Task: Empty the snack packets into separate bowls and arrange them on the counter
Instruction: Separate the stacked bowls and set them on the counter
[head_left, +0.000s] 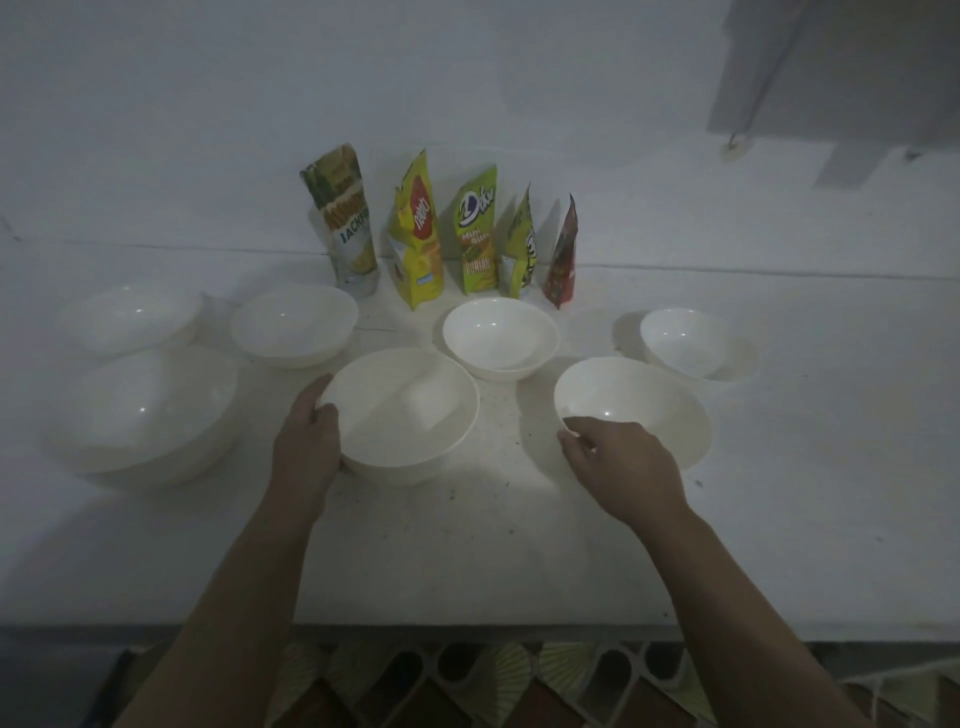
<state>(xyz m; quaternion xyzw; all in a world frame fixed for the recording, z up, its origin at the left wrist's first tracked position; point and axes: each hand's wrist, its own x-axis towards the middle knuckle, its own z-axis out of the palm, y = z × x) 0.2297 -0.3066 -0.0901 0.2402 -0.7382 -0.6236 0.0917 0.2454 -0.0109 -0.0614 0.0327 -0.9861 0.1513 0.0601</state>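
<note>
- A pale white wall (363, 78) rises behind the white counter (493, 545).
- The light is dim, brightest in a patch on the counter's middle.
- A grey panel (841, 67) hangs at the upper right of the wall.
- Patterned floor tiles (519, 680) show below the counter's front edge.

Bare strip of white counter (467, 561) left open along near edge. Middle ground blocked by six white round plastic bowls (498, 338), narrow gaps between. Back closed off by five upright snack packets (475, 234) against pale wall (415, 78).
</note>
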